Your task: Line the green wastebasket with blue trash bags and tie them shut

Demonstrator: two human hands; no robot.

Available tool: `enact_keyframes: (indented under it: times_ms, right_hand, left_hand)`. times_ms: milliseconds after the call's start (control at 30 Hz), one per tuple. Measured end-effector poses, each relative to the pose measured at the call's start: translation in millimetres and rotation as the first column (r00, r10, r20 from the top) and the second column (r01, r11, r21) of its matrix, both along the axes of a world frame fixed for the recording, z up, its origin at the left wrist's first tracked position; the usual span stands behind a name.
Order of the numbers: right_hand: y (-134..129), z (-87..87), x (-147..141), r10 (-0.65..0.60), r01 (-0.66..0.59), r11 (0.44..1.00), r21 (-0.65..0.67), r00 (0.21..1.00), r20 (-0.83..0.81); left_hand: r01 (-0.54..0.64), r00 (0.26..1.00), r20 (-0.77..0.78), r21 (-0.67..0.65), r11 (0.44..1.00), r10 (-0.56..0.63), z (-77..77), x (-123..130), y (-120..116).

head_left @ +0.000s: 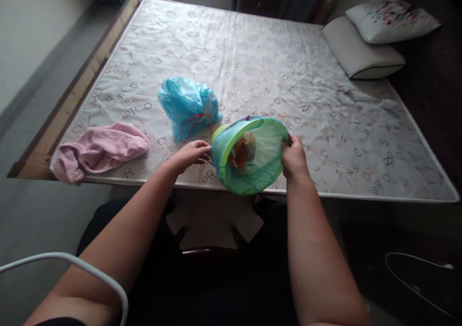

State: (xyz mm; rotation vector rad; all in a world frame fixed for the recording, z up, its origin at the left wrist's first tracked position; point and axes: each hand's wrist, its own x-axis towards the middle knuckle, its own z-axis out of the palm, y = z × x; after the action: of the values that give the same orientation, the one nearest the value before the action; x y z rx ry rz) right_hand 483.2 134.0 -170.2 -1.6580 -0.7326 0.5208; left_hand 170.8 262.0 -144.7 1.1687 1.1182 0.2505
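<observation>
Two hands are on the round green mesh bag (249,155), and you've got it up on its side right over the near edge of the mattress (346,138), with its round end facing you. Your left hand (188,156) is curled around the bag's left rim, fingers closed on it, and your right hand (294,158) has a firm hold on the opposite rim, with a bit of red string (289,138) showing just beside it. Inside the bag there's something orange-brown (238,154), though I can't tell what it is through the mesh. Just past the bag, a blue plastic bag (187,106) sits on the mattress, with a red drawstring (195,126) looped on it, close to the mesh but not touching. Further left, a crumpled pink cloth (99,150) lies at the mattress's near corner. A wooden bed frame (77,97) runs along the left side, and a white cushion (361,49) and a patterned pillow (391,23) are up in the far right corner. A curved white rail (72,263) crosses your left arm.
</observation>
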Motion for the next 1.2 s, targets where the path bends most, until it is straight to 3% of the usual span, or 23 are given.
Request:
enact_keyframes:
  times_ms: [100,200,300,400,500,600,667,767,833,900,967,1067,1200]
  right_hand:
    - [0,-1.0,0,-0.072,0.067,0.996,-0.057,0.994,-0.078]
    - [1,1.4,0,-0.132,0.123,0.987,-0.104,0.988,-0.075]
    - [1,3.1,4,-0.161,0.158,0.980,-0.121,0.987,-0.013]
    - [1,5.6,7,-0.166,0.176,0.974,-0.144,0.983,0.081]
    - [1,13.3,1,-0.164,0.194,0.964,-0.184,0.973,0.165]
    - [3,23.9,-13,-0.141,0.175,0.969,-0.177,0.972,0.189]
    - [6,28.7,-25,-0.150,0.181,0.973,-0.144,0.968,0.203]
    - [12,30.2,-43,-0.215,0.229,0.970,-0.082,0.966,0.143]
    - [15,29.7,-55,-0.254,0.259,0.964,-0.051,0.963,0.090]
    - [17,30.0,-68,-0.277,0.280,0.960,-0.021,0.957,0.091]
    - [18,30.8,-83,-0.286,0.287,0.958,0.000,0.952,0.107]
    - [20,32.2,-105,-0.284,0.285,0.959,-0.002,0.955,0.081]
    - [22,35.2,-129,-0.234,0.234,0.972,0.006,0.972,0.001]
  left_hand:
    - [0.061,0.998,-0.029,0.003,0.998,-0.061,-5.1,0,-3]
    - [0.030,0.999,-0.036,0.030,0.999,-0.029,-10.8,1,-3]
    - [-0.153,0.987,0.043,0.024,0.988,0.152,-10.3,0,3]
    - [-0.363,0.902,0.240,-0.027,0.931,0.359,-4.1,-2,11]
    - [-0.429,0.806,0.432,-0.043,0.902,0.404,2.9,-1,13]
    - [-0.489,0.795,0.491,0.172,0.855,0.356,9.8,4,5]
    - [-0.489,0.857,0.416,0.467,0.737,0.305,15.4,10,-6]
    - [-0.264,0.951,0.168,0.879,0.396,0.261,22.9,16,-22]
    - [-0.049,0.966,-0.008,0.976,0.211,0.260,24.1,18,-28]
    - [0.104,0.957,-0.138,0.984,0.141,0.256,21.1,19,-30]
    - [0.178,0.950,-0.207,0.975,0.136,0.236,15.7,21,-32]
    - [0.202,0.966,-0.225,0.964,0.175,0.129,9.1,31,-41]
    - [0.268,0.950,-0.195,0.911,0.313,-0.244,7.9,49,-66]
